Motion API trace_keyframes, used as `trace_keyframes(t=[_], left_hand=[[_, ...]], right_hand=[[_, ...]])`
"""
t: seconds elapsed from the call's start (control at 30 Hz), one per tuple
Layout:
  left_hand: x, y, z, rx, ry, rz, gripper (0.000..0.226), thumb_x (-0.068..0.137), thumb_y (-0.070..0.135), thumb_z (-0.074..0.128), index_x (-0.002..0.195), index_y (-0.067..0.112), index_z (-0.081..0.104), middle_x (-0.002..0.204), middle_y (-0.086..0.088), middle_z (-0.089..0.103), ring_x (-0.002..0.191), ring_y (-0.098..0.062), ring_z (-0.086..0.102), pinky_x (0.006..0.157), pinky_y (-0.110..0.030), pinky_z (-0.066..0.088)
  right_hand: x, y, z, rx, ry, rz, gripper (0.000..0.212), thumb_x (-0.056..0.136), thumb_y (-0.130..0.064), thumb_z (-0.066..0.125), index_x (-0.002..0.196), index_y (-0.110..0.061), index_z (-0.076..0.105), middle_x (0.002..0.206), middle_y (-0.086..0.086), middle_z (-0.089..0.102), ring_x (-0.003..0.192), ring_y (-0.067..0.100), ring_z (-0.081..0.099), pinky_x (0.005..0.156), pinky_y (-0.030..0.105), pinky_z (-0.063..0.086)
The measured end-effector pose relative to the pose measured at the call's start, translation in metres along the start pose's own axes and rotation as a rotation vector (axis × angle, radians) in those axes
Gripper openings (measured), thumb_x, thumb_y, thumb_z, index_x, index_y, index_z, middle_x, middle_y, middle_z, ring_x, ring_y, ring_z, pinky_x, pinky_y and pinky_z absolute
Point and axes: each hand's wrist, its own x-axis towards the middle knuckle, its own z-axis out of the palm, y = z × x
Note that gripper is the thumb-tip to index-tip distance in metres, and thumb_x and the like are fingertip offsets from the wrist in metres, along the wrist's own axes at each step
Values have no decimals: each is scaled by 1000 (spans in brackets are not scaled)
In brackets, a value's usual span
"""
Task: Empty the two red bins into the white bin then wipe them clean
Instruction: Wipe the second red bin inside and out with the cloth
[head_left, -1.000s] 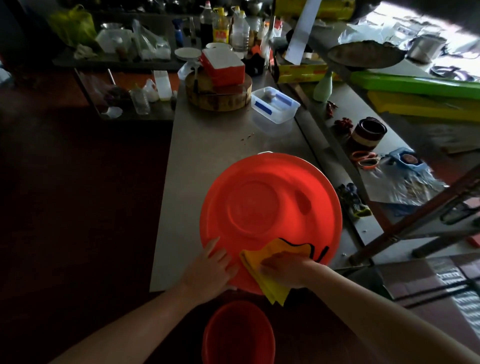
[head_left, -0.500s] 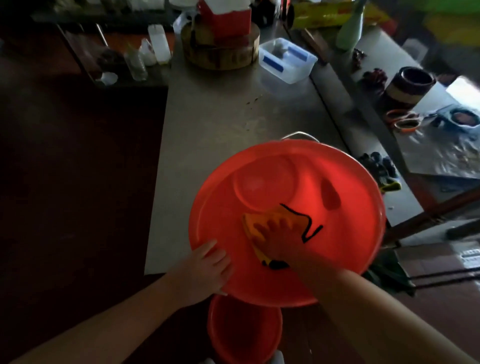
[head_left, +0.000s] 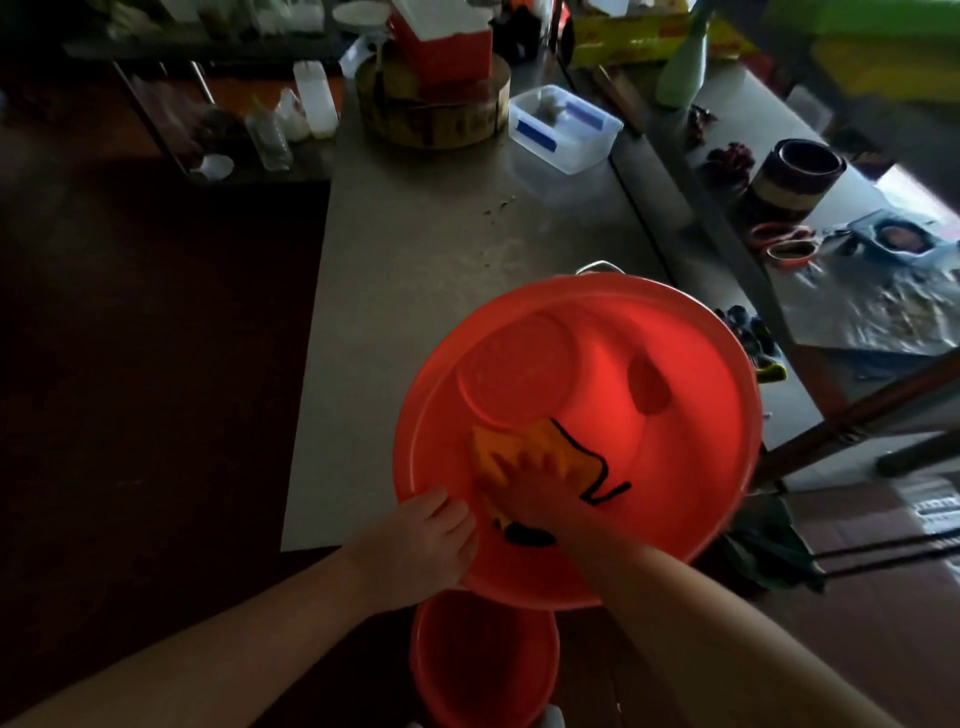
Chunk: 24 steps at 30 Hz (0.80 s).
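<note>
A large red bin (head_left: 701, 415) sits at the near end of the steel table (head_left: 441, 249), its open side turned toward me. My left hand (head_left: 415, 540) grips its near-left rim, fingers hooked over the edge. Inside it, my right hand (head_left: 530, 493) presses a yellow cloth (head_left: 566, 447) with a black edge against the wall, fingers spread flat. A smaller red bin (head_left: 483, 665) stands below, just under the big one's near rim. I cannot make out the white bin.
Further back on the table are a clear plastic box (head_left: 563, 130) and a round wooden block (head_left: 431, 114) with a red box (head_left: 441, 41) on it. To the right, a lower shelf holds a dark cup (head_left: 800, 174) and orange scissors (head_left: 784, 244). Dark floor lies left.
My right hand has slid the cloth from the near rim deeper into the large red bin. The left hand has stayed on the rim. The view has shifted closer and lower.
</note>
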Motion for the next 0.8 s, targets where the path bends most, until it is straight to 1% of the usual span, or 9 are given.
trace_keyframes(t=[0.03, 0.1, 0.27, 0.37, 0.43, 0.5, 0.6, 0.7, 0.8], left_hand=[[-1, 1, 0, 6, -8, 4, 44, 101, 27, 33, 91, 19, 75, 85, 0, 69, 78, -20, 63, 77, -34, 55], [-6, 1, 2, 8, -40, 16, 46, 100, 41, 35, 95, 20, 76, 87, 2, 71, 80, -18, 64, 77, -33, 56], [-10, 16, 7, 54, -68, 9, 46, 95, 52, 47, 99, 16, 76, 92, -1, 71, 85, -20, 64, 78, -35, 56], [-7, 21, 12, 78, -105, -18, 60, 87, 68, 56, 102, 12, 74, 93, -5, 70, 85, -22, 63, 76, -37, 56], [-7, 20, 10, 81, -140, -15, 59, 90, 66, 51, 102, 13, 73, 94, -5, 70, 86, -23, 63, 75, -37, 56], [-4, 16, 8, 99, -166, 2, 53, 93, 60, 47, 100, 15, 74, 93, -4, 70, 83, -23, 64, 74, -36, 55], [4, 14, 3, 89, -196, 46, 54, 90, 68, 53, 89, 19, 74, 85, -4, 68, 67, -22, 62, 66, -31, 53], [8, 19, -2, 105, -236, 56, 54, 84, 72, 59, 88, 21, 76, 82, -3, 67, 62, -20, 61, 62, -30, 53], [4, 22, -6, 101, -285, 45, 51, 82, 72, 61, 90, 24, 76, 84, -1, 69, 64, -19, 63, 63, -29, 54]], right_hand=[[4, -5, 6, 48, -196, -20, 68, 101, -67, 19, 159, -41, -5, 169, 2, -8, 154, 35, -8, 119, 66, -1], [-3, 0, 3, 29, -292, -59, 69, 98, -70, 27, 159, -45, 6, 169, -3, 6, 155, 30, 3, 119, 63, 5], [-12, 64, -34, -290, 203, -238, 45, 92, -53, 52, 133, -34, 56, 138, 13, 57, 137, 35, 39, 114, 55, 20], [-8, 92, -55, -342, 385, -348, 36, 58, -37, 89, 88, -18, 80, 99, 17, 74, 120, 36, 58, 107, 64, 35], [-13, 94, -49, -318, 374, -370, 35, 67, -36, 80, 94, -13, 79, 109, 24, 71, 136, 34, 36, 116, 56, 13], [-17, 80, -28, -291, 145, -201, 51, 88, -51, 62, 131, -24, 65, 149, 22, 47, 149, 39, 15, 117, 61, -2], [-26, 42, 1, -168, -149, -33, 64, 97, -66, 35, 156, -41, 26, 168, 7, 9, 153, 39, 2, 115, 69, 0], [-29, 6, 14, -17, -293, -97, 68, 98, -70, 24, 159, -43, 6, 169, -5, 4, 155, 34, -1, 118, 67, 5], [-42, 4, 14, 75, -289, -91, 70, 96, -74, 24, 158, -48, 5, 169, -8, 2, 155, 30, -3, 119, 62, 4]])
